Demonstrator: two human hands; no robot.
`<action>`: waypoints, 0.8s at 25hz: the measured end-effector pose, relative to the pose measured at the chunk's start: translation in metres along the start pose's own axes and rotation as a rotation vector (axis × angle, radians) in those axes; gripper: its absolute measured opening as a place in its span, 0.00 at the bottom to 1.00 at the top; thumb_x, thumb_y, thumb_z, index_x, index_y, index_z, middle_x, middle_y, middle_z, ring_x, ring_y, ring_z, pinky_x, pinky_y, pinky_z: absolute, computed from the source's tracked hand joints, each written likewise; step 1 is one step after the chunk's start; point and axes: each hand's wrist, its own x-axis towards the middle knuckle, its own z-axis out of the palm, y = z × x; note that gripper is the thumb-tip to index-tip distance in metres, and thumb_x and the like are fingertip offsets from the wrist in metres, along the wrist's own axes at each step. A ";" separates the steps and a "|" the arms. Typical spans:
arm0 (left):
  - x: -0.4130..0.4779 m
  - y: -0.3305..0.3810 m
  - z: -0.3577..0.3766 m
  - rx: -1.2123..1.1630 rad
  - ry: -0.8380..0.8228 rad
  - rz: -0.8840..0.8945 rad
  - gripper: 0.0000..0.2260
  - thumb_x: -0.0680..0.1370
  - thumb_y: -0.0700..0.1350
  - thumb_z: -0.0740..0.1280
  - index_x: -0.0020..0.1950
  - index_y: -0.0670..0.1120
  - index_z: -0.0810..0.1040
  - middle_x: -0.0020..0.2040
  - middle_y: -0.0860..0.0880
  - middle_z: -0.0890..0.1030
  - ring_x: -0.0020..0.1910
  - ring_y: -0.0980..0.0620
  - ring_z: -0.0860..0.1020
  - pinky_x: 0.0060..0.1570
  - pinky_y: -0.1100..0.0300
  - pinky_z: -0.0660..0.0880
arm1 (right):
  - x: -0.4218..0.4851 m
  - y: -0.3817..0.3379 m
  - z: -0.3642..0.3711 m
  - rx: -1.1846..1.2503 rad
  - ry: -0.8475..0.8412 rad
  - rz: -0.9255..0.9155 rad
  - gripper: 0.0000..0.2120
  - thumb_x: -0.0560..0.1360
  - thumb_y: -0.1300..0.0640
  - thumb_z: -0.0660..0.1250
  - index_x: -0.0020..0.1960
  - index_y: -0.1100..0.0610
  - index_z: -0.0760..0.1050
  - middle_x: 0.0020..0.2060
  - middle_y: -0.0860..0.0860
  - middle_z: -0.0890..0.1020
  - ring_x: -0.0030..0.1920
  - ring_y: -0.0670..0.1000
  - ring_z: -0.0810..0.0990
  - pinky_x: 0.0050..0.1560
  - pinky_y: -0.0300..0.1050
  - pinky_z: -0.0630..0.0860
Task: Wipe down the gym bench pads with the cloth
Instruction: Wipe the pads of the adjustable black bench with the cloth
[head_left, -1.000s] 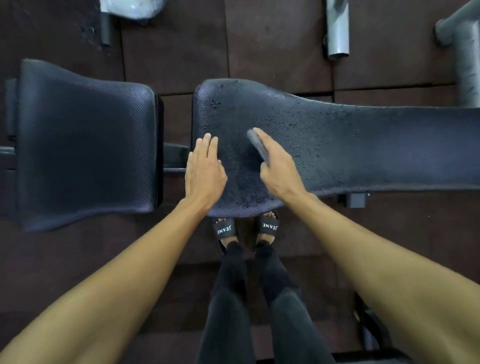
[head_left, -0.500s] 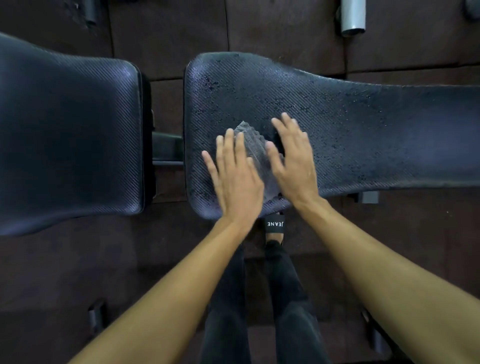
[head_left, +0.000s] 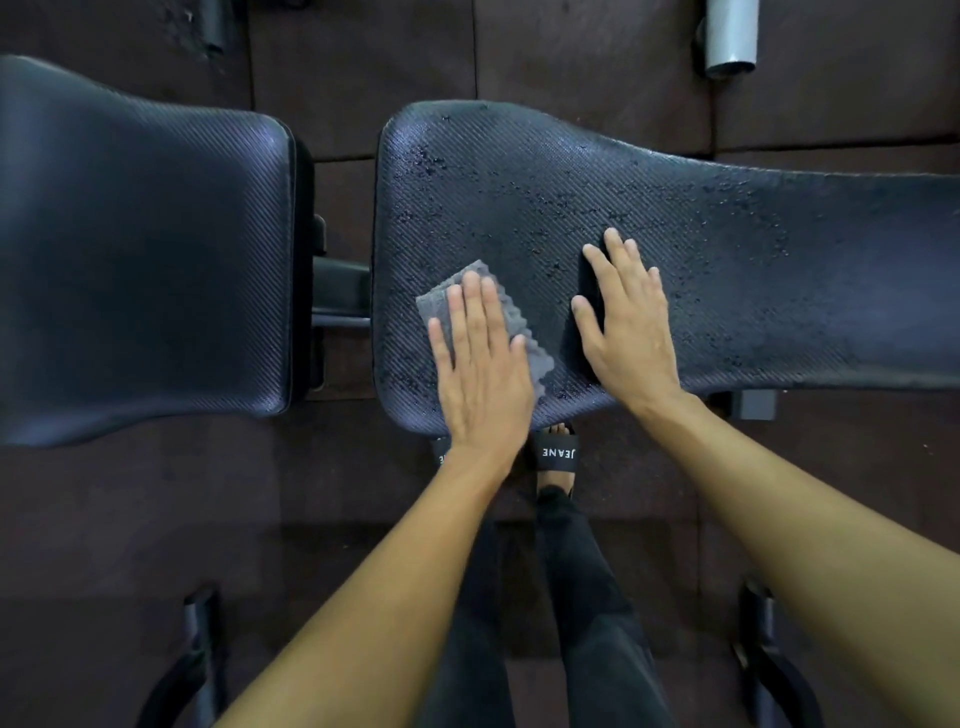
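The left hand (head_left: 480, 374) lies flat with straight fingers, pressing the cloth (head_left: 447, 299) onto the near left end of the long pad (head_left: 753, 249). The right hand (head_left: 631, 332) rests flat just beside it, holding nothing. To wipe well, press evenly and run long overlapping passes rightward, where specks (droplets or grit, hard to tell) cover the textured vinyl. The seat pad (head_left: 140, 249) to the left looks smoother. Dark rubber floor (head_left: 363, 78) tiles lie beneath, with a grey post (head_left: 730, 36) beyond.

Both bare forearms reach forward and down, side by side. The left hand (head_left: 480, 364) lies flat, palm down, fingers (head_left: 471, 306) straight and close together. The right hand (head_left: 631, 338) lies flat just beside it, fingers slightly spread.
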 end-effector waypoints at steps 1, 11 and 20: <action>-0.005 -0.013 -0.002 0.018 -0.005 0.013 0.28 0.84 0.51 0.51 0.81 0.41 0.48 0.81 0.42 0.50 0.80 0.45 0.49 0.78 0.44 0.48 | 0.000 -0.001 0.000 0.005 0.002 0.004 0.26 0.83 0.52 0.57 0.79 0.54 0.59 0.80 0.50 0.55 0.80 0.51 0.50 0.78 0.52 0.45; 0.002 -0.041 -0.001 0.053 0.008 -0.051 0.29 0.84 0.56 0.51 0.80 0.42 0.51 0.81 0.43 0.53 0.80 0.45 0.50 0.78 0.44 0.49 | -0.003 0.000 0.014 -0.097 0.071 0.019 0.26 0.83 0.51 0.53 0.80 0.52 0.55 0.81 0.49 0.54 0.80 0.50 0.49 0.79 0.51 0.44; 0.117 -0.014 -0.009 0.071 0.022 0.199 0.27 0.85 0.53 0.44 0.81 0.41 0.49 0.81 0.43 0.51 0.80 0.45 0.50 0.78 0.45 0.49 | -0.003 0.001 0.020 -0.168 0.127 0.020 0.26 0.83 0.50 0.52 0.80 0.53 0.57 0.80 0.50 0.56 0.80 0.51 0.51 0.79 0.52 0.47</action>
